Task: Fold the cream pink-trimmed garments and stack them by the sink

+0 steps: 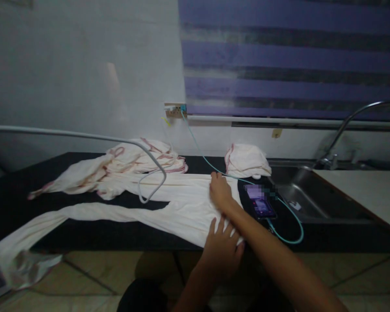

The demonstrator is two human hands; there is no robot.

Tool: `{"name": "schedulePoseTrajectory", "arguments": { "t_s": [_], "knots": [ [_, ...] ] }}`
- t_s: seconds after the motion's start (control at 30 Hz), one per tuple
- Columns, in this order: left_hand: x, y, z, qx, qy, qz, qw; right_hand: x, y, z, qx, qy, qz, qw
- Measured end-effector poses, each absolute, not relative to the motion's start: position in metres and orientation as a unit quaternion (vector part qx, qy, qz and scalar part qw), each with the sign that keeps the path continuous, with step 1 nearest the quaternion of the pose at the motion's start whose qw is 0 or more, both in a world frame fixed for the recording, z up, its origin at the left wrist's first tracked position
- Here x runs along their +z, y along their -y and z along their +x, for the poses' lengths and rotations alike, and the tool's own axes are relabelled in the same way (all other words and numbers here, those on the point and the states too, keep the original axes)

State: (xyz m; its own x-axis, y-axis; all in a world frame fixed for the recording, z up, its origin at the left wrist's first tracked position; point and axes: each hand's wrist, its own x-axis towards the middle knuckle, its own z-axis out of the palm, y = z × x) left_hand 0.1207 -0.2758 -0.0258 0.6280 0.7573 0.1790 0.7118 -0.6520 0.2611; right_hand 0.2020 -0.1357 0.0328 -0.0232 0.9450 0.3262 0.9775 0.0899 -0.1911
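Observation:
A long white garment (169, 203) with two legs lies spread on the black counter (94, 234); one leg hangs over the front edge at the left. My left hand (222, 249) rests flat on its near right end, fingers spread. My right hand (219, 191) presses palm-down on the same end, farther back, near the garment's far edge. Neither hand grips the cloth.
A phone (261, 203) with a teal cable (292, 216) lies right of my hands. A folded white pile (247, 160) sits behind it, and a loose heap of pink-trimmed cloths (143, 158) at back left. A sink (299, 190) and tap (344, 125) are at right; a grey cable (117, 138) crosses the left.

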Motion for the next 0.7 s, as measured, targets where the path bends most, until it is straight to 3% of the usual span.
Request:
{"name": "schedulePoseTrajectory", "arguments": {
  "t_s": [0.27,0.5,0.7],
  "knots": [
    [-0.003,0.315,0.096,0.059,-0.408,0.895,0.169,-0.015,0.118,0.220,-0.025,0.688,-0.689,0.226],
    [-0.009,0.277,0.059,0.071,-0.522,0.848,0.060,-0.023,0.110,0.237,-0.022,0.759,-0.632,0.158],
    [-0.037,0.282,0.072,0.107,-0.519,0.848,-0.013,-0.006,0.091,0.218,0.059,0.681,-0.719,0.125]
  ]
}}
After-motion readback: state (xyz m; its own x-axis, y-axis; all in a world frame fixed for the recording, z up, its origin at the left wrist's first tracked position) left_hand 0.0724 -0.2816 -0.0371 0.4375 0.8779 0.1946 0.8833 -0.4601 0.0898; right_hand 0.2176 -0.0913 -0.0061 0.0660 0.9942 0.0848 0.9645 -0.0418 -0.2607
